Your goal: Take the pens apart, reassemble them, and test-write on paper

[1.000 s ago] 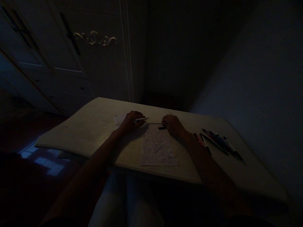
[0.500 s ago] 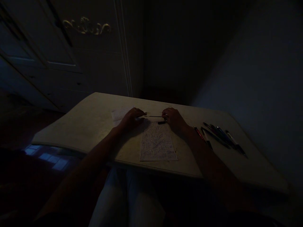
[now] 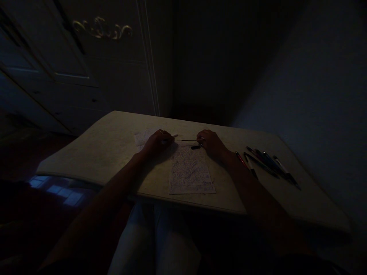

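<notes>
The scene is very dark. My left hand (image 3: 157, 142) rests on the table (image 3: 109, 152) with its fingers curled round a white pen barrel (image 3: 172, 136). My right hand (image 3: 210, 143) lies opposite, fingers closed at the end of a thin dark refill (image 3: 187, 140) that stretches between the two hands. A small dark pen piece (image 3: 196, 147) lies just below the right fingertips. A sheet of paper covered in scribbles (image 3: 190, 172) lies on the table beneath and in front of both hands.
Several pens (image 3: 266, 164) lie in a row on the right part of the table. Another scrap of paper (image 3: 142, 136) sits behind my left hand. A pale wardrobe with a gold ornament (image 3: 100, 30) stands behind; a wall is on the right.
The white barrel in my left hand has slid back toward the hand, so less of it shows. Both hands have otherwise stayed put; the view has tilted slightly.
</notes>
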`<state>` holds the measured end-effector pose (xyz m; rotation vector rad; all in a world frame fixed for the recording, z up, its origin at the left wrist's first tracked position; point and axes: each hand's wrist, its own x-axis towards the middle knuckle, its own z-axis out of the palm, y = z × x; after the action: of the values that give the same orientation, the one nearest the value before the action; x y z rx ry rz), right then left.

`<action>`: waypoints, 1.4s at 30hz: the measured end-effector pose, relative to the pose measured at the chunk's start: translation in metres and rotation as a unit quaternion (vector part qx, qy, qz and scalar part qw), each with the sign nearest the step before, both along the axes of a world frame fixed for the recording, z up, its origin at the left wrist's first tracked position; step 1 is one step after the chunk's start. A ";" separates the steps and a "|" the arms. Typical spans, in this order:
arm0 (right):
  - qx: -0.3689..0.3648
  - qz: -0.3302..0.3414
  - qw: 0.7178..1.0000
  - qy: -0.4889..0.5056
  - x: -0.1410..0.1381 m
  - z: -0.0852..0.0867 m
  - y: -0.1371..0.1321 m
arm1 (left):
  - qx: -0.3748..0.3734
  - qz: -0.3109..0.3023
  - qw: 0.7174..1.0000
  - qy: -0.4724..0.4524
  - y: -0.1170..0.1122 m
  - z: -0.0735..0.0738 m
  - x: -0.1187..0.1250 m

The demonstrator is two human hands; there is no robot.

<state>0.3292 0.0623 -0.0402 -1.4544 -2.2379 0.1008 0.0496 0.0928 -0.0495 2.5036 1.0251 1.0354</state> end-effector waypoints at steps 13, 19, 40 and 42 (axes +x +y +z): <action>-0.003 -0.008 1.000 -0.025 0.000 0.001 -0.003 | 0.013 -0.018 0.999 0.025 0.004 -0.005 -0.012; 0.005 0.004 1.000 -0.010 -0.006 0.001 -0.006 | 0.017 -0.026 0.999 0.011 0.004 -0.003 -0.010; 0.016 -0.018 0.999 -0.036 -0.004 0.004 -0.006 | 0.007 0.029 0.999 0.018 0.001 -0.007 -0.006; 0.010 -0.011 0.999 -0.046 -0.007 0.003 -0.007 | 0.004 0.029 0.999 0.035 0.000 -0.006 -0.004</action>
<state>0.3217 0.0554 -0.0370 -1.5017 -2.2876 0.0044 0.0453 0.0928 -0.0557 2.5470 1.1225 0.9755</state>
